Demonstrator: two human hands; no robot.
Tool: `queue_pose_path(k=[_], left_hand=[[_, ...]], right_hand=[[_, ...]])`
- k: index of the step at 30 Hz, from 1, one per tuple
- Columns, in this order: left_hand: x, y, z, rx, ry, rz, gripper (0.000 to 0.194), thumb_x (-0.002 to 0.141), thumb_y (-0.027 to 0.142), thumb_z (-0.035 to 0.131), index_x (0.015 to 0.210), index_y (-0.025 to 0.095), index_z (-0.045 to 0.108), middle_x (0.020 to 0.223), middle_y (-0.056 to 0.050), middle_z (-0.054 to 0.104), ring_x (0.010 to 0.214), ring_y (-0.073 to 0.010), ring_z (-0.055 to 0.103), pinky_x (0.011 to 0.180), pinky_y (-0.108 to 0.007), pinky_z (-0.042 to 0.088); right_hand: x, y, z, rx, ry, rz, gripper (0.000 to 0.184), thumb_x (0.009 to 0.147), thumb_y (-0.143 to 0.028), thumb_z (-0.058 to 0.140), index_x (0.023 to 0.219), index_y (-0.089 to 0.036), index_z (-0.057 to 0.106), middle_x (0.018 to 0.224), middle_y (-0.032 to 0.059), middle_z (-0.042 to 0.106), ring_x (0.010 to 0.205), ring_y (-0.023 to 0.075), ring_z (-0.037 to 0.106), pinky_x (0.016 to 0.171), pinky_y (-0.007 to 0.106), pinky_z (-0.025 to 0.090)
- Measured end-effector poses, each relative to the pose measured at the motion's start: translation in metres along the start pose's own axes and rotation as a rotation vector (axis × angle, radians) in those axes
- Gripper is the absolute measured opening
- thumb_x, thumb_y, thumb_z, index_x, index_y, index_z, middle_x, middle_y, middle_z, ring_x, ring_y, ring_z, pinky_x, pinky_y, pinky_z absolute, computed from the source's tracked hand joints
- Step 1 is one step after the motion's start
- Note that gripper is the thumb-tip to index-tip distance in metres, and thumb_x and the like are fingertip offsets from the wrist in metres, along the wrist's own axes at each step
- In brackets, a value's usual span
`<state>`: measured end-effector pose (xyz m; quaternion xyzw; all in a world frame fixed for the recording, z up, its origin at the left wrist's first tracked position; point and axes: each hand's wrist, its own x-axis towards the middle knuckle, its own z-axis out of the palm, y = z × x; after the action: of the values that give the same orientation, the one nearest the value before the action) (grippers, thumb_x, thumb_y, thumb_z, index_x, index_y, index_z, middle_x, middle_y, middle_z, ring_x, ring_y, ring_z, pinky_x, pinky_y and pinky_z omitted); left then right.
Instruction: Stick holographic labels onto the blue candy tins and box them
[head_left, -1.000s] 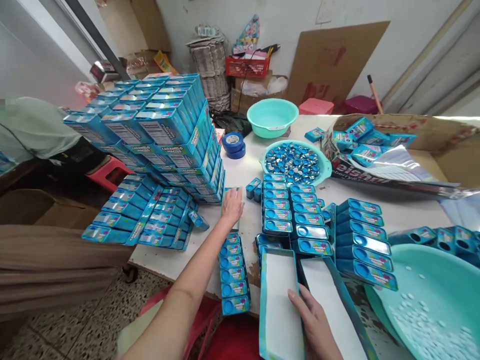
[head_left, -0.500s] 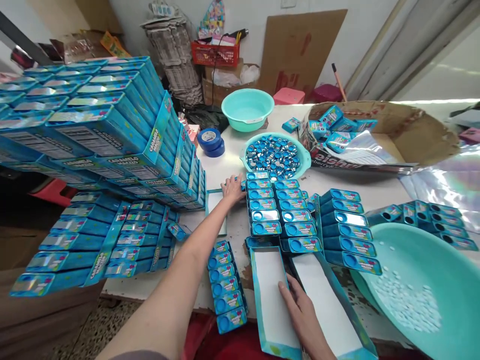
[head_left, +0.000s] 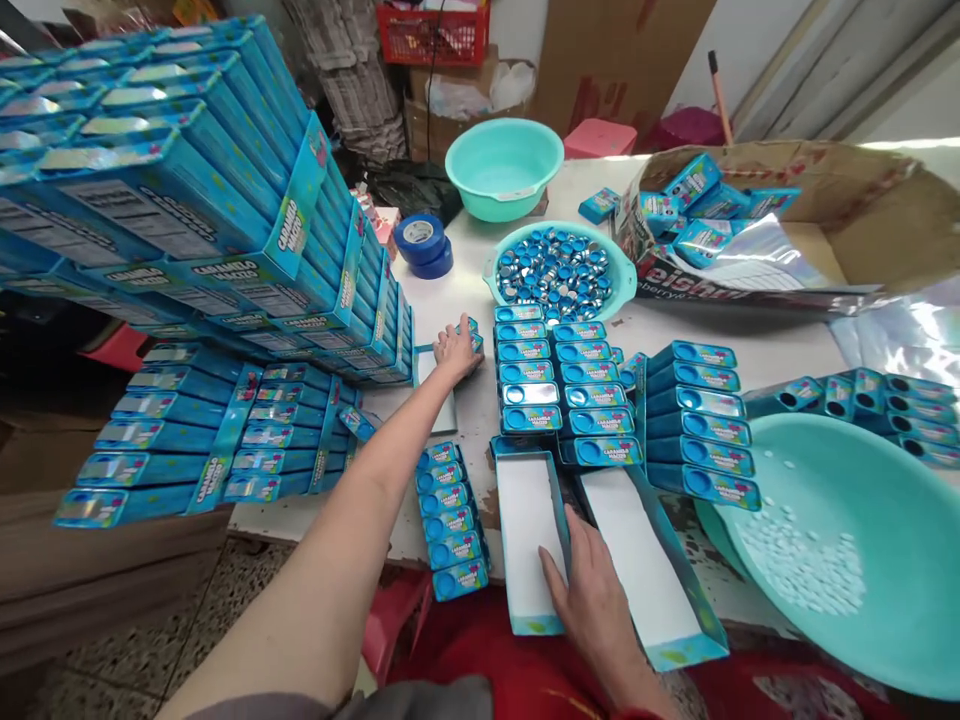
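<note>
My left hand (head_left: 454, 352) reaches to the middle of the table. Its fingers are wrapped around a small blue candy box (head_left: 473, 330), partly hidden, left of the standing rows of candy boxes (head_left: 526, 371). Just beside that hand lies an upturned white-lined tray (head_left: 442, 412). My right hand (head_left: 594, 592) grips the side wall of a blue cardboard tray (head_left: 526, 520), thumb on the white inside and fingers over the edge. A second tray (head_left: 637, 560) with a white inside lies right of this hand. One row of candy boxes (head_left: 452, 525) stands left of the trays.
Tall stacks of filled trays (head_left: 225, 210) rise at the left. Behind the rows sits a green basin of small tins (head_left: 559, 270), with another green basin (head_left: 504, 170) beyond. A large basin (head_left: 885, 540) at right holds pale tablets. Blue tape rolls (head_left: 424, 243) and a carton (head_left: 757, 290) stand farther back.
The view has tilted downward and nearer. My left hand and the candy box have shifted slightly left, away from the standing rows. My right fingers now lie higher over the tray's edge.
</note>
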<state>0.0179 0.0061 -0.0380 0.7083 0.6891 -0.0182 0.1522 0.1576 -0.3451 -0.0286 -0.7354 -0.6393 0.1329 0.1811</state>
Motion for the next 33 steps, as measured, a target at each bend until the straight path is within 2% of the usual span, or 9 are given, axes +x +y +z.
queue_pose_path(k=[4,7,12,15,18,20,25,30,33], left_hand=[[-0.007,0.008,-0.007,-0.054,0.073,-0.057,0.082,0.074,0.040,0.065,0.141,0.012,0.027,0.131,-0.020,0.047,0.122,-0.0325,0.045,0.101,-0.042,0.035],[-0.033,-0.002,-0.033,-0.147,0.167,-0.126,0.080,0.071,0.047,0.066,0.136,0.012,0.034,0.128,-0.019,0.051,0.119,-0.0323,0.049,0.099,-0.040,0.039],[-0.128,-0.044,-0.086,-0.461,0.386,-0.144,0.083,0.063,0.047,0.072,0.132,0.018,0.038,0.132,-0.012,0.051,0.120,-0.0281,0.051,0.100,-0.038,0.041],[-0.192,-0.051,-0.100,-0.742,0.193,0.001,0.083,0.058,0.049,0.074,0.129,0.018,0.044,0.117,-0.009,0.061,0.104,-0.0253,0.061,0.087,-0.035,0.050],[-0.236,-0.023,-0.088,-0.699,-0.115,0.172,0.079,0.057,0.048,0.076,0.126,0.021,0.049,0.111,-0.007,0.064,0.097,-0.0244,0.064,0.082,-0.033,0.052],[-0.247,0.006,-0.069,-0.480,-0.198,0.283,0.078,0.058,0.047,0.076,0.127,0.023,0.049,0.116,-0.008,0.062,0.105,-0.0269,0.060,0.089,-0.037,0.049],[-0.239,0.050,-0.029,-0.012,-0.051,0.428,0.073,0.067,0.045,0.071,0.129,0.014,0.048,0.116,-0.016,0.059,0.112,-0.0338,0.052,0.097,-0.046,0.040],[-0.239,0.050,-0.012,0.091,0.122,0.481,0.073,0.078,0.044,0.062,0.140,0.014,0.038,0.132,-0.018,0.051,0.121,-0.0327,0.046,0.101,-0.044,0.034],[-0.248,0.036,-0.009,0.056,0.206,0.564,0.080,0.077,0.056,0.060,0.143,0.017,0.034,0.139,-0.016,0.046,0.129,-0.0316,0.040,0.106,-0.044,0.030]], right_hand=[[-0.001,0.000,-0.015,-0.184,-0.317,0.140,0.033,0.093,-0.028,0.037,0.122,-0.018,0.050,0.105,0.0117,0.066,0.084,0.0229,0.067,0.064,0.031,0.052],[0.005,-0.002,-0.022,-0.250,-0.400,0.165,0.028,0.093,-0.021,0.036,0.115,-0.019,0.055,0.102,0.0100,0.067,0.076,0.0191,0.068,0.058,0.026,0.047],[0.019,-0.009,-0.032,-0.274,-0.454,0.129,0.024,0.094,-0.018,0.037,0.111,-0.017,0.054,0.097,0.0102,0.066,0.081,0.0196,0.068,0.055,0.024,0.044],[0.026,-0.011,-0.036,-0.283,-0.497,0.112,0.021,0.094,-0.015,0.037,0.107,-0.016,0.054,0.094,0.0105,0.066,0.085,0.0209,0.068,0.056,0.024,0.044],[0.031,-0.011,-0.039,-0.277,-0.542,0.116,0.020,0.093,-0.012,0.037,0.104,-0.016,0.054,0.095,0.0111,0.065,0.083,0.0209,0.069,0.057,0.025,0.045],[0.031,-0.011,-0.040,-0.278,-0.559,0.126,0.022,0.092,-0.008,0.036,0.103,-0.015,0.054,0.095,0.0113,0.065,0.081,0.0204,0.069,0.057,0.025,0.046],[0.029,-0.012,-0.041,-0.335,-0.512,0.110,0.026,0.090,-0.001,0.032,0.096,-0.012,0.054,0.089,0.0134,0.066,0.079,0.0211,0.071,0.057,0.024,0.048],[0.025,-0.011,-0.038,-0.358,-0.467,0.089,0.025,0.090,-0.001,0.033,0.095,-0.011,0.055,0.089,0.0136,0.066,0.075,0.0205,0.071,0.055,0.023,0.048],[0.022,-0.009,-0.035,-0.334,-0.465,0.082,0.023,0.090,-0.002,0.035,0.096,-0.012,0.055,0.090,0.0129,0.067,0.073,0.0214,0.071,0.052,0.024,0.048]])
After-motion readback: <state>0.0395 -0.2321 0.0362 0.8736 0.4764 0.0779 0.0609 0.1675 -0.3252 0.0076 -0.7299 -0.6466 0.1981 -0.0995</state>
